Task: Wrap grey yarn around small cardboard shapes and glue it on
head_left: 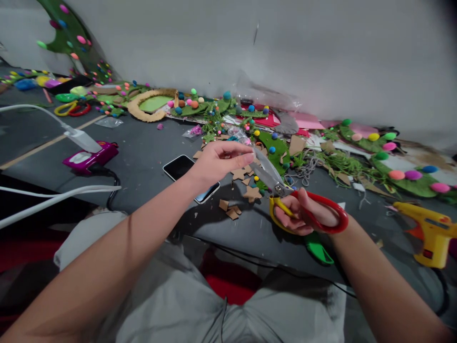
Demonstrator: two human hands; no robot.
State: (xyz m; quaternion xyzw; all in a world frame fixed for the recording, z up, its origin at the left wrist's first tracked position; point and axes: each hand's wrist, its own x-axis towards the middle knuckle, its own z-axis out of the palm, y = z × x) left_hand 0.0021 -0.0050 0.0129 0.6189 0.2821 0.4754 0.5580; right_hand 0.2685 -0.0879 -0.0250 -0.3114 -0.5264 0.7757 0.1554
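Over table: right hand closed round one pair of scissors; left hand, grip unclear.

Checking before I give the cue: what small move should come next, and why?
Perhaps ease the left hand back a little from the scissors: its fingertips look very near the blades' ends, while the right hand holds the handles.

Craft workshop, glue gun, scissors, pom-poms
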